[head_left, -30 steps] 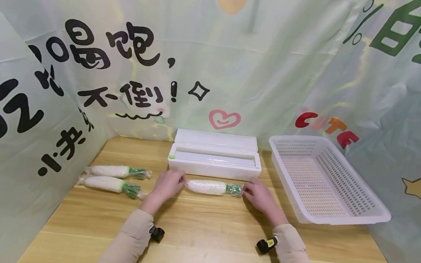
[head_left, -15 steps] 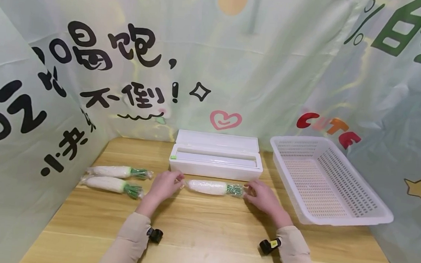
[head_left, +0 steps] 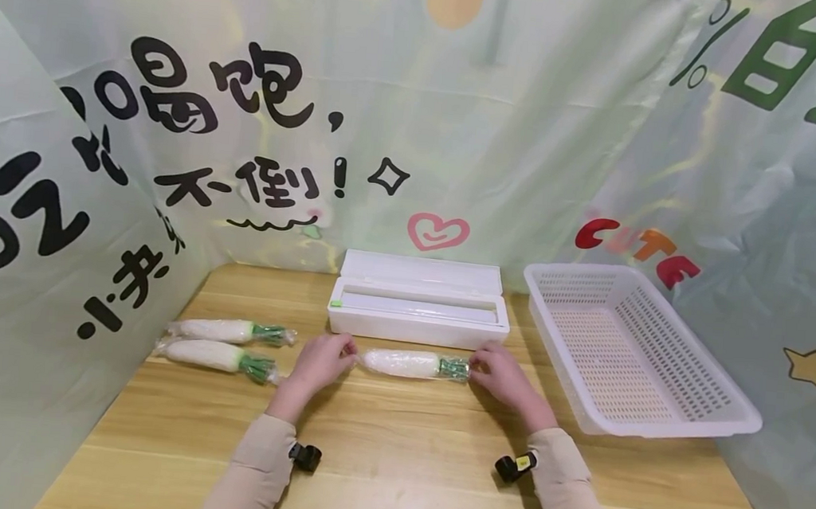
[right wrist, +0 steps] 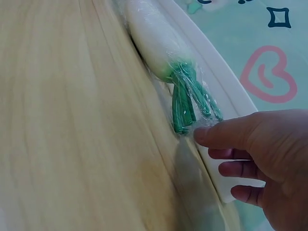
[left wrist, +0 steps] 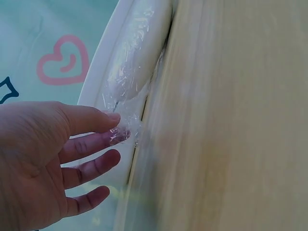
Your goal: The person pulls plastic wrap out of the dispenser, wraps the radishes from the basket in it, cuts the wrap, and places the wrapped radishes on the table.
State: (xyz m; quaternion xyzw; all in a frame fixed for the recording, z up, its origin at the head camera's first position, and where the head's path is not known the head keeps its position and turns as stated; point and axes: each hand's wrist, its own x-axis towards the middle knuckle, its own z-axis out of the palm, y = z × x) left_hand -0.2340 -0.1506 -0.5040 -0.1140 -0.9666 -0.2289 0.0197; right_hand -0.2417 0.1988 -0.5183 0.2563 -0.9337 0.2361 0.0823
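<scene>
A white radish (head_left: 401, 363) wrapped in clear cling film lies on the table before me, its cut green stalks (head_left: 453, 368) pointing right. My left hand (head_left: 322, 361) pinches the twisted film tail at the root end between thumb and forefinger; the left wrist view shows the other fingers spread loosely. At the stalk end, my right hand (head_left: 504, 375) has thumb and forefinger on the film (right wrist: 195, 126) just past the stalks, its other fingers loosely bent. Right behind the radish stands a long white cling film dispenser (head_left: 417, 327) with its lid raised.
Two more wrapped radishes (head_left: 211, 329) lie side by side at the table's left. A white perforated plastic basket (head_left: 682, 432) stands at the right. Printed cloth (head_left: 504, 134) encloses the table's back and sides.
Half a second ago the right fingers were looser and a little farther right; now they are back in at the stalk end. The left hand shifted only slightly. The radish stays in place.
</scene>
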